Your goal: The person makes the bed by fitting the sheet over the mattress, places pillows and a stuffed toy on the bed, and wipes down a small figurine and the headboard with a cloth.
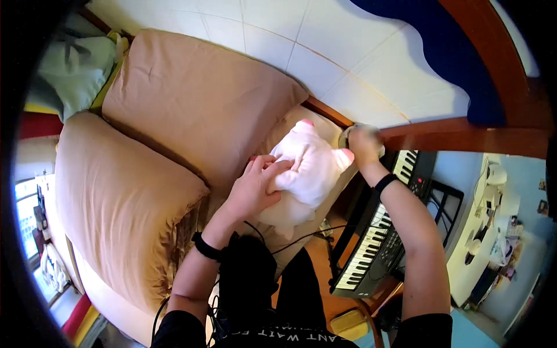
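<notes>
A white plush toy (307, 168) with pink-tipped ends lies on the bed in front of me. My left hand (258, 184) presses against its near left side, fingers bent into the soft fabric and gripping it. Farther right, beyond the toy, my right hand (364, 146) reaches to the bed's wooden edge. Its fingers are closed around something greyish and partly blurred, which I cannot make out. Both wrists wear black bands.
Two large brown pillows (203, 87) (127, 203) lie to the left. An electronic keyboard (377, 232) on a black stand is beside the bed at right, with black cables (301, 236) nearby. Wooden bed rails (464, 139) and a tiled wall (272, 29) border the far side.
</notes>
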`<state>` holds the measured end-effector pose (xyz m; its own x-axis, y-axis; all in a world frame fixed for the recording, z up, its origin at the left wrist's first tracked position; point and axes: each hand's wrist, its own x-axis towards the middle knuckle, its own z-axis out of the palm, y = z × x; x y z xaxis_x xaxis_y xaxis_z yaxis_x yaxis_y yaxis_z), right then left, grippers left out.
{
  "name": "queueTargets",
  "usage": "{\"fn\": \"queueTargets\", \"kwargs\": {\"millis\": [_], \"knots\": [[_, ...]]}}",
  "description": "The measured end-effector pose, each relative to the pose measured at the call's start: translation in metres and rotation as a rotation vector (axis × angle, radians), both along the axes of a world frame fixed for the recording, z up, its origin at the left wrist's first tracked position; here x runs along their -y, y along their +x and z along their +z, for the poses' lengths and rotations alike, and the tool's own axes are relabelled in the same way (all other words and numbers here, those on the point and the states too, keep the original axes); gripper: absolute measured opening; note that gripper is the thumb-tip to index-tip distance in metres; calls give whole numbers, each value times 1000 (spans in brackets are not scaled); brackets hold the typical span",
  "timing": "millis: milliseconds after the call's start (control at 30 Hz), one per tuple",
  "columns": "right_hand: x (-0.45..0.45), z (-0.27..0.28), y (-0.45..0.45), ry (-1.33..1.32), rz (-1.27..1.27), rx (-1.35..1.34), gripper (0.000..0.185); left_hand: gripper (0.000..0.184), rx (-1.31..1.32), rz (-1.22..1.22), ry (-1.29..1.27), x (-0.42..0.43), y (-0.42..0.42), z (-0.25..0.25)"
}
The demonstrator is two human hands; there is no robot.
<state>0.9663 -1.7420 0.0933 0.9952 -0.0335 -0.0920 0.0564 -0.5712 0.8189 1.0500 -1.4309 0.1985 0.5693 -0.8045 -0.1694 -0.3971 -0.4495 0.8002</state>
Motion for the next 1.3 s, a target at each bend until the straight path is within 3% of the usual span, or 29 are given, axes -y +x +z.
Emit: {"fn": "queueTargets", "kwargs": {"millis": [100,167,267,333,400,433,467,533,633,733,867,900,933,1000,1100,1200,1233,1300], "knots": [[18,-17,9,184,22,4,14,63,39,-4,20,2,3,3],[17,-2,16,524,-330,-101,20,67,-47,-24,30,1,4,6],[20,-10,16,700,-386,63,9,68,-46,-20,0,-1,4,1],[24,-8,18,599,-296,44,10,68,-32,-21,3,-1,3,1],[21,-10,19,764,-585,114,10,68,-24,-16,24,-1,1,-1],[18,-11,15,427,-298,-85,11,68,-8,-15,3,-1,1,-2],[13,-9,18,660,-389,-52,11,68,16,-15,-14,-2,2,-3],[16,-14,20,754,-435,138,14,69,-10,-17,21,-1,3,2],[28,-2,19,845,-451,83,20,69,-25,-16,34,-1,1,-1],[-3,63,38,972,-628,-18,16,70,54,-23,-21,-1,0,-5],[-6,-3,27,872,-533,205,13,68,75,-17,0,-1,-2,-2],[-15,4,30,727,-410,246,13,67,80,-11,4,-1,-2,0],[-14,17,36,817,-542,145,19,68,67,-23,23,-1,-1,3],[-34,81,56,1192,-856,190,34,68,52,-25,23,-1,-1,2],[4,17,55,1331,-706,199,47,67,59,-15,-13,0,-2,-1],[-25,2,87,1595,-370,321,55,66,78,-13,60,3,-4,3],[-30,9,97,1688,-365,286,53,65,109,12,69,5,-4,2],[-21,-5,92,1505,-274,243,50,63,99,42,41,3,-5,-3]]}}
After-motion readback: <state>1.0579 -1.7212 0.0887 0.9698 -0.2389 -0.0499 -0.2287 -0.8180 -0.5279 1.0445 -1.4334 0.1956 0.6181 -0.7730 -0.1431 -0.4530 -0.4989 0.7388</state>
